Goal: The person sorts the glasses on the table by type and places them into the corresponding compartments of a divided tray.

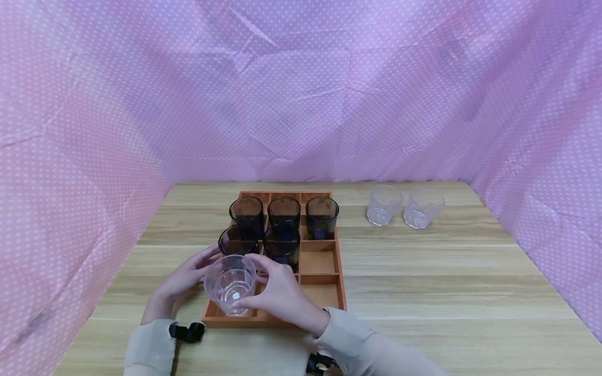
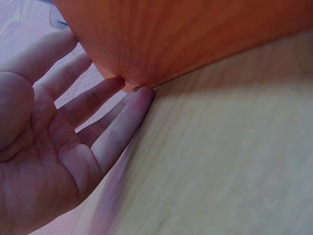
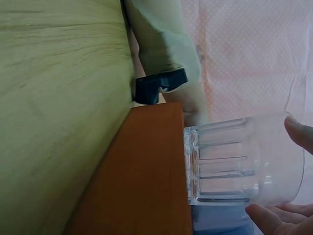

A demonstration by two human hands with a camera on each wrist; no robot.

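Note:
My right hand [image 1: 287, 295] holds a clear ribbed cup [image 1: 230, 284] between thumb and fingers, over the front-left compartment of a wooden divided tray [image 1: 273, 320]. In the right wrist view the base of that clear cup [image 3: 244, 164] appears level with the top edge of the tray wall [image 3: 146, 171]. Relaxed, extended fingers of my left hand [image 1: 188, 277] lie along the tray's left side; the left wrist view has the fingertips [image 2: 143, 95] against its outer wall near the bottom. Dark cups, among them one at the back left [image 1: 246, 216], fill the back row and two middle-row compartments.
Two clear cups, one on the left [image 1: 383, 206] and one on the right [image 1: 423, 208], stand upright at the table's back right. The middle-right compartment [image 1: 318, 261] shows its bare floor. Pink dotted cloth [image 1: 301, 104] hangs around the wooden table [image 1: 423, 292].

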